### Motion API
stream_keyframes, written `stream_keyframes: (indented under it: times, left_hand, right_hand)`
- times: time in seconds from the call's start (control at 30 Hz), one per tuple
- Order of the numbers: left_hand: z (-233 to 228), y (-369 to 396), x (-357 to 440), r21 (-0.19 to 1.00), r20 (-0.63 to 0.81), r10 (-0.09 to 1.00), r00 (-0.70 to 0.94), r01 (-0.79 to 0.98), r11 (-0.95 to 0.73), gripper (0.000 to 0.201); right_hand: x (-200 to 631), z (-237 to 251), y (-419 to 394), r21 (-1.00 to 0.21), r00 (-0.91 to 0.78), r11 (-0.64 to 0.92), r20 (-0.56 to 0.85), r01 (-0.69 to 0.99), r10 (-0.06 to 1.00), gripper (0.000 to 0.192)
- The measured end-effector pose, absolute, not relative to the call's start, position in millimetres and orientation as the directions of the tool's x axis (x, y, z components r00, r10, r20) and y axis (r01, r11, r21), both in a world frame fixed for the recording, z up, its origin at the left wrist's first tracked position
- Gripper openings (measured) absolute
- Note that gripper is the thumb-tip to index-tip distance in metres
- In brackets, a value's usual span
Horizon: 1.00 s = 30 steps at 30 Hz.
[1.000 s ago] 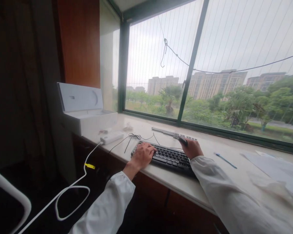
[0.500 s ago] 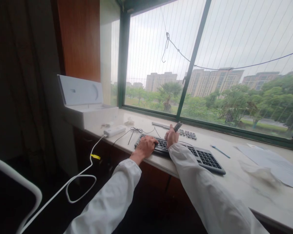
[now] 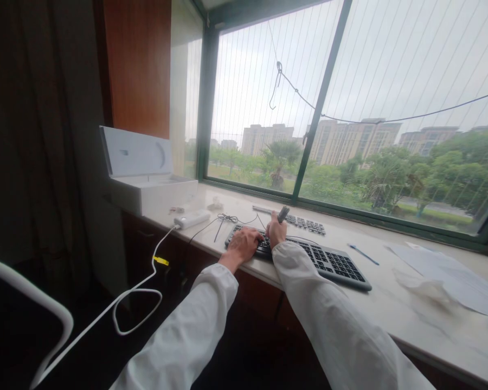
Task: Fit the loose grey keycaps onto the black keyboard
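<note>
The black keyboard (image 3: 309,253) on the table (image 3: 390,303) is being steadied at its left end by the flat, spread left hand (image 3: 244,244). Just beyond, a small dark tool (image 3: 283,213) is being gripped upright in the closed right hand (image 3: 276,234), apparently being worked at the keys; careful aim is called for next.

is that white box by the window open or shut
Open. The white box sits on the ledge with its lid standing upright behind the base, inner face toward the camera. What is inside cannot be seen.

Both hands (image 3: 260,241) close together, extended
</note>
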<state>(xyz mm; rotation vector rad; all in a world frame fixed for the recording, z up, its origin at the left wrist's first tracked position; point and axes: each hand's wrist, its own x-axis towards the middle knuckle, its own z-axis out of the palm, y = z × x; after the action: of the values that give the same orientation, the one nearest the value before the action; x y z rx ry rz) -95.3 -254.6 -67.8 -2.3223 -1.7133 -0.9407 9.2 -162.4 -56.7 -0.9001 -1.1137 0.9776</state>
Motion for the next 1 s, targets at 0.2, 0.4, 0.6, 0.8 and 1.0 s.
stream_keyframes:
  times: [0.2, 0.4, 0.6, 0.8, 1.0]
  left_hand:
    - [-70, -253, -97, 0.282, 0.538, 0.826, 0.166, 0.888, -0.362, 0.033]
    - [-70, -254, -99, 0.302, 0.548, 0.824, 0.146, 0.884, -0.357, 0.026]
    - [-67, -252, -101, 0.316, 0.501, 0.856, 0.126, 0.894, -0.317, 0.024]
    - [-64, -248, -102, 0.358, 0.450, 0.885, 0.116, 0.885, -0.297, 0.023]
    - [-57, -255, -99, 0.364, 0.410, 0.910, 0.065, 0.903, -0.229, 0.024]
  right_hand:
    - [6, -55, -167, -0.917, 0.087, 0.282, 0.269, -0.281, 0.959, 0.051]
    - [6, -58, -173, -0.896, -0.032, 0.434, 0.438, -0.090, 0.898, 0.052]
    - [9, -57, -183, -0.724, -0.179, 0.666, 0.642, 0.179, 0.746, 0.051]
    - [11, -57, -188, -0.645, -0.226, 0.725, 0.689, 0.241, 0.688, 0.051]
    - [12, -57, -189, -0.616, -0.290, 0.745, 0.686, 0.257, 0.668, 0.051]
